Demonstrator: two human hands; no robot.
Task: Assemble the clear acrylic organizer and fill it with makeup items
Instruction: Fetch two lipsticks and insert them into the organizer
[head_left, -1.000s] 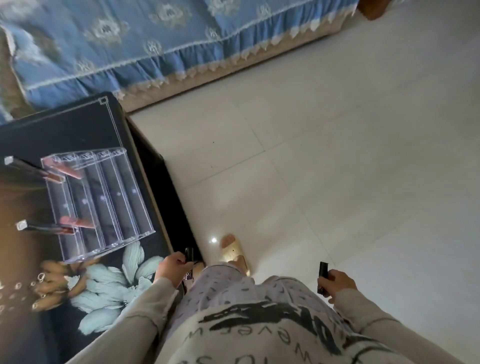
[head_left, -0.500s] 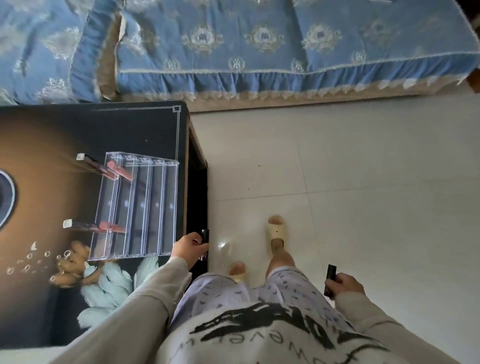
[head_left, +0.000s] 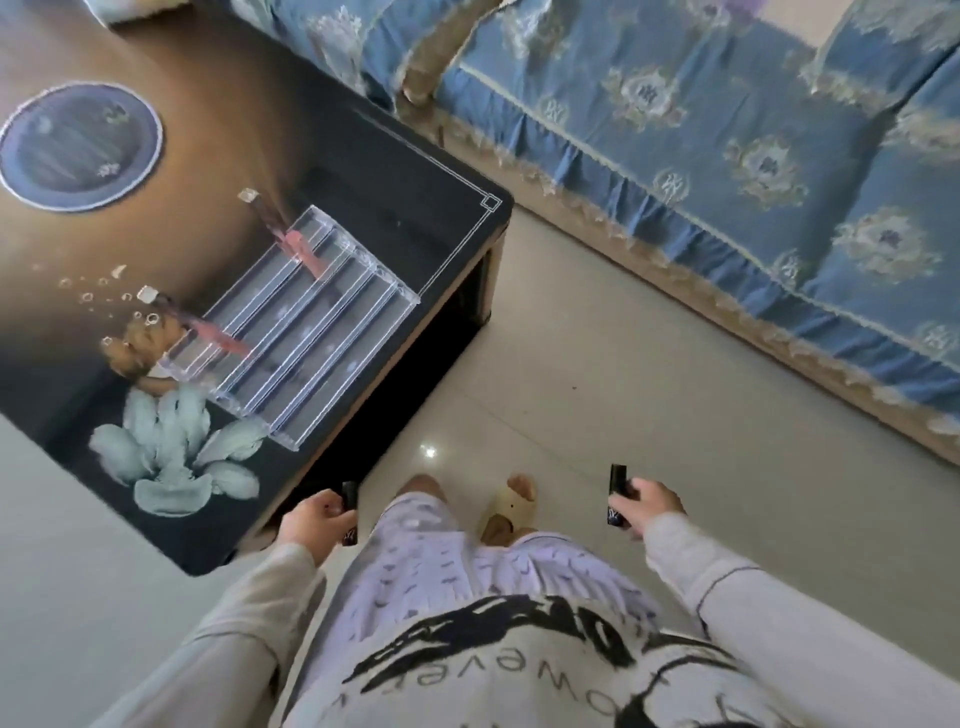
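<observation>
The clear acrylic organizer (head_left: 306, 332), stepped in several rows, stands on a dark printed table (head_left: 218, 156) at the left. Two pink lip gloss tubes, the far lip gloss tube (head_left: 291, 239) and the near lip gloss tube (head_left: 208, 327), lean in its back row. My left hand (head_left: 317, 522) grips a black lipstick tube (head_left: 349, 512) just off the table's near corner. My right hand (head_left: 647, 506) holds another black lipstick tube (head_left: 617, 493) over the floor, well to the right of the organizer.
A blue patterned sofa cover (head_left: 701, 156) with a lace fringe runs along the back and right. Pale tiled floor (head_left: 597, 374) lies between the table and sofa. My feet in slippers (head_left: 511, 506) stand by the table's corner.
The view has swung so the table and organizer now lie diagonally at the left. Both hands still hold their black tubes; the right hand has risen a little.
</observation>
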